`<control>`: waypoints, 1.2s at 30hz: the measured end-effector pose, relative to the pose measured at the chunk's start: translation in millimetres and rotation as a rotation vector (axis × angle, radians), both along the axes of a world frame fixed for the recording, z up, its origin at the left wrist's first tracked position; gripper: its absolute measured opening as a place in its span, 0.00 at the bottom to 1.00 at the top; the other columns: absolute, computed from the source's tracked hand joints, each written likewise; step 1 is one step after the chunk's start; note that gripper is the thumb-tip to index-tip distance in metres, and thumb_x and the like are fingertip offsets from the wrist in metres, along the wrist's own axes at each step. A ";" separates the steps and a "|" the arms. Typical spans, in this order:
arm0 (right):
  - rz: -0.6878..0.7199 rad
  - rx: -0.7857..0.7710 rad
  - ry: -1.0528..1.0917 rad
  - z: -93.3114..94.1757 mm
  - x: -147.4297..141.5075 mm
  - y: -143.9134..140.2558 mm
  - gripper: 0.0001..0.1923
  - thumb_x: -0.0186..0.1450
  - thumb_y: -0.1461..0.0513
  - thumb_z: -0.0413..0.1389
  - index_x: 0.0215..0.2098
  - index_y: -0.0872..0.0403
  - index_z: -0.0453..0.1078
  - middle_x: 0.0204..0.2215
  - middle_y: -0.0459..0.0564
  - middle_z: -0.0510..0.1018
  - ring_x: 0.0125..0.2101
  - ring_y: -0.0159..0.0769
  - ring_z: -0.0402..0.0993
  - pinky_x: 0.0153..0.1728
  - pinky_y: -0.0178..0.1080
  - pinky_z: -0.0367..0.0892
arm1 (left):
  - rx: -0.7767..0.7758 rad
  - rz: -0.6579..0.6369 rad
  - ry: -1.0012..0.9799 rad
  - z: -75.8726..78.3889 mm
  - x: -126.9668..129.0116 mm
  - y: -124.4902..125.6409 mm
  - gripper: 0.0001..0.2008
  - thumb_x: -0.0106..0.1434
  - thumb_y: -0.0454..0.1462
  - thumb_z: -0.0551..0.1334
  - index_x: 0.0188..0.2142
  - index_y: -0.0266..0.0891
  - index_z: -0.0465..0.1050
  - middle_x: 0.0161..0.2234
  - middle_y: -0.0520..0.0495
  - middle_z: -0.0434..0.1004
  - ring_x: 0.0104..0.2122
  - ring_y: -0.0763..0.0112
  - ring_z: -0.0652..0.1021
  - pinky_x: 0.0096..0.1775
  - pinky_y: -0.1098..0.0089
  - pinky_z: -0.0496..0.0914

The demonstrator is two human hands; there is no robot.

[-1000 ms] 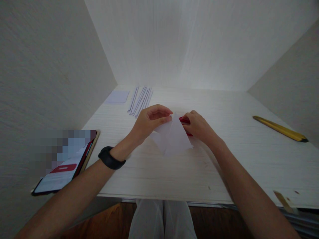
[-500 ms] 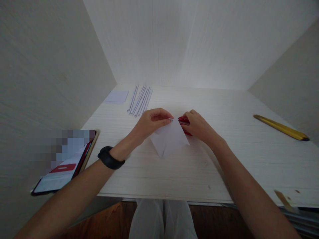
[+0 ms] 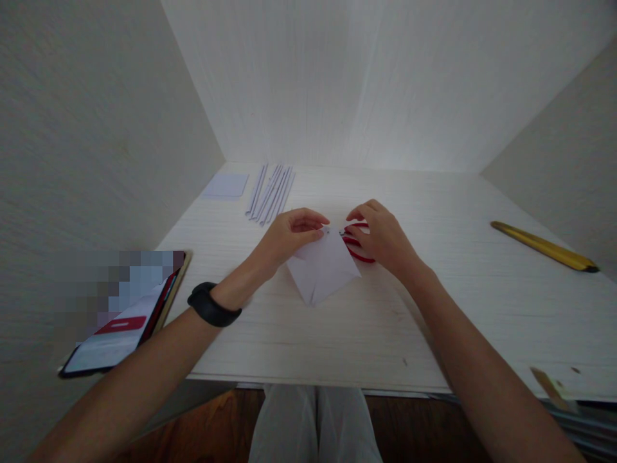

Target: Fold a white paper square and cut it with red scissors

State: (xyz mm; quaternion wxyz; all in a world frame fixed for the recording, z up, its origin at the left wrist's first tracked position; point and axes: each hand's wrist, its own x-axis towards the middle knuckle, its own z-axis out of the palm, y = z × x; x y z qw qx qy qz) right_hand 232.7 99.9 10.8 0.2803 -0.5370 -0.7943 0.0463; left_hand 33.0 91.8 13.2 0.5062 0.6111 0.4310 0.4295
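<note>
A folded sheet of white paper (image 3: 328, 267) is pinched near its top corner by my left hand (image 3: 299, 231), whose thumb lies on its face. The lower point of the paper is turned toward me. At the right edge of the paper lie scissors with red handles (image 3: 360, 257), their blades mostly hidden. Over these handles is my right hand (image 3: 380, 235), its thumb and forefinger apart and its other fingers partly out of sight. A black band (image 3: 212, 305) circles my left wrist.
Several narrow folded paper strips (image 3: 272, 193) and a flat paper piece (image 3: 226, 186) lie at the back left. On the left is a phone or tablet (image 3: 101, 357) in a case. A yellow tapered object (image 3: 544, 246) rests at the right. White walls enclose the table (image 3: 308, 350).
My right hand has loosened and its forefinger has risen from the scissors, showing more of the red handles. My left hand and the paper have shifted slightly left.
</note>
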 end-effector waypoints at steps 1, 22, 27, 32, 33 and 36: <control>0.061 0.068 0.065 3.6 -3.7 -2.3 0.05 0.62 0.68 0.54 0.35 0.56 0.71 0.37 0.56 0.73 0.40 0.41 0.70 0.43 0.43 0.66 | -0.006 0.008 -0.001 -0.1 -0.2 0.2 0.09 0.50 0.35 0.67 0.33 0.38 0.76 0.32 0.48 0.78 0.32 0.71 0.76 0.34 0.71 0.67; 0.278 0.235 0.131 2.6 -20.7 -16.4 0.05 0.65 0.60 0.54 0.37 0.53 0.69 0.37 0.52 0.73 0.40 0.40 0.68 0.40 0.42 0.65 | -0.069 0.022 -0.127 4.6 2.2 -4.2 0.20 0.49 0.35 0.69 0.43 0.37 0.72 0.33 0.48 0.79 0.32 0.71 0.78 0.33 0.72 0.69; 0.250 0.187 0.259 4.2 -23.4 -16.1 0.03 0.64 0.63 0.55 0.32 0.53 0.68 0.33 0.50 0.72 0.36 0.36 0.69 0.37 0.39 0.66 | -0.016 -0.025 -0.123 3.0 2.4 -3.3 0.19 0.49 0.34 0.69 0.42 0.37 0.72 0.32 0.49 0.79 0.34 0.69 0.79 0.37 0.70 0.71; 0.221 0.120 0.385 8.1 -22.4 -13.7 0.04 0.62 0.65 0.55 0.28 0.54 0.67 0.29 0.47 0.72 0.32 0.33 0.69 0.35 0.37 0.65 | 0.012 -0.031 -0.073 3.6 1.5 -3.3 0.17 0.49 0.34 0.68 0.41 0.38 0.72 0.32 0.48 0.79 0.35 0.68 0.79 0.37 0.69 0.72; 0.210 0.098 0.408 8.4 -21.9 -13.0 0.04 0.61 0.65 0.55 0.28 0.54 0.67 0.29 0.47 0.73 0.32 0.33 0.69 0.35 0.37 0.66 | 0.017 -0.029 -0.067 4.1 1.2 -3.3 0.17 0.49 0.34 0.68 0.41 0.38 0.72 0.32 0.48 0.79 0.35 0.68 0.79 0.36 0.69 0.72; 0.174 0.017 0.479 7.7 -20.5 -10.9 0.03 0.61 0.64 0.55 0.28 0.54 0.68 0.29 0.46 0.73 0.32 0.32 0.71 0.36 0.38 0.67 | 0.024 -0.037 -0.058 5.7 1.0 -3.3 0.16 0.49 0.34 0.68 0.39 0.38 0.73 0.32 0.48 0.79 0.34 0.68 0.79 0.36 0.70 0.71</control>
